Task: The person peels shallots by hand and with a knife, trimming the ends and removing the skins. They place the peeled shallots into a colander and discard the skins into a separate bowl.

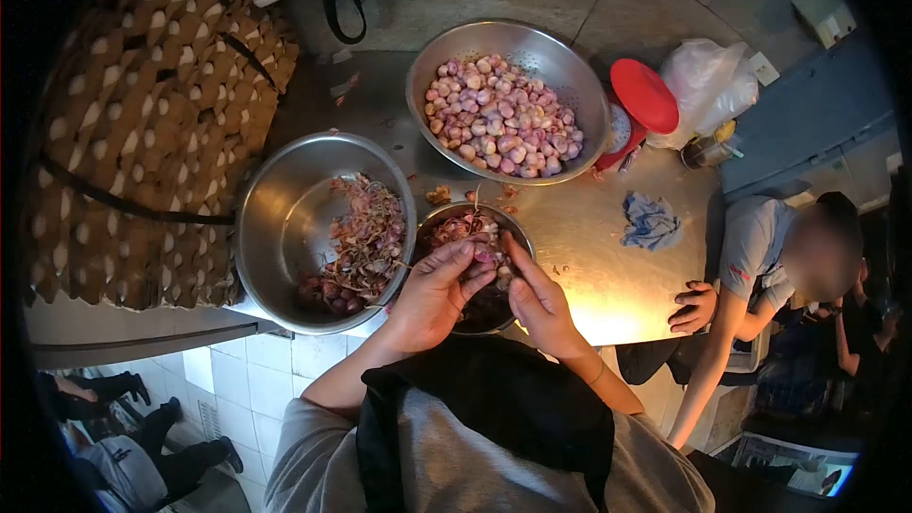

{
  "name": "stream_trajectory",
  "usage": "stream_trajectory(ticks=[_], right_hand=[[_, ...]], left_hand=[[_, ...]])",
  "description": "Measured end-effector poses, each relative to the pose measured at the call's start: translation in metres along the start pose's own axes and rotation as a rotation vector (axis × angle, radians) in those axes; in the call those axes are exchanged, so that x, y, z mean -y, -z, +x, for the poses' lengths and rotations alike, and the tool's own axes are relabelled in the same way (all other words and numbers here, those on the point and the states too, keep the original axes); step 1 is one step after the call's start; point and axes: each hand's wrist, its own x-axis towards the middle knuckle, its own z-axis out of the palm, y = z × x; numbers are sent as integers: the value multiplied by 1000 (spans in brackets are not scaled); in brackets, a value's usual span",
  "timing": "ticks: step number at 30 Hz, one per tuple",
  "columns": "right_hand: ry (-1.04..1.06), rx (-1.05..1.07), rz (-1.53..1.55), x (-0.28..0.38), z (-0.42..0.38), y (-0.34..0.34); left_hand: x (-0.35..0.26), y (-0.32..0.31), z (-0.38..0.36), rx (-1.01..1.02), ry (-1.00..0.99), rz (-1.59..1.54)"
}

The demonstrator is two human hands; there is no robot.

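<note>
My left hand [432, 296] pinches a purple shallot [486, 253] between thumb and fingers. From the other side, my right hand [543, 302] closes its fingers on the same shallot; whether it also holds a small tool is hidden. Both hands are above a small metal bowl [523, 234] of reddish papery skins, partly covered by the hands. To the left, a large metal bowl [275, 204] contains unpeeled shallots and a heap of dry skins and stalks. Behind the hands, a wide metal colander [591, 119] is filled with peeled pink shallots.
Stacked egg trays [142, 133] rise on the left. Beyond the colander are a red kitchen scale [644, 95], plastic bags [708, 85] and a jar [705, 150]. A blue cloth [652, 220] lies on the metal table [594, 294]. Another person [755, 247] leans at the right edge.
</note>
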Motion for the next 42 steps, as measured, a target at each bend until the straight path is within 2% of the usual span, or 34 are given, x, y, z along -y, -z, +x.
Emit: stream_trajectory(ticks=[5,9,11,13,14,18,21,24,27,30,31,32,35,36,39,40,41,42], right_hand=[[301,19,-278,2,3,-4],[272,30,-236,-8,2,0],[244,93,-183,-5,0,-1],[237,86,-295,1,-1,-1],[411,5,-396,-4,2,-1],[238,57,-411,2,-1,4],[405,-26,-356,-14,4,0],[452,-52,-346,-10,3,-3],[287,14,-366,-9,1,0],[68,97,-363,4,-2,1],[211,44,-378,-7,-2,-2],[263,30,-384,-7,0,1],[286,8,-346,-11,3,2],[398,-40,-382,-12,6,0],[377,-26,-369,-9,3,-1],[281,16,-399,-13,3,0],[384,-31,-397,-11,4,-3],[215,59,-339,-15,5,1]], left_hand=[[3,11,3,-38,46,11],[4,24,4,-10,96,89],[4,5,1,-128,55,90],[2,7,0,-42,60,101],[4,12,3,-89,39,107],[2,12,1,-94,58,77],[1,13,3,-82,80,74],[1,18,4,-80,78,80],[2,19,2,-36,36,116],[3,19,4,-90,39,71],[3,19,5,-68,33,139],[2,15,4,-118,50,99],[1,6,5,-18,43,101],[1,2,7,-6,8,148],[3,1,-3,-8,-46,241],[2,-3,-1,-14,-39,245],[0,-3,-2,-39,-38,247],[1,-2,-1,-36,-31,234]])
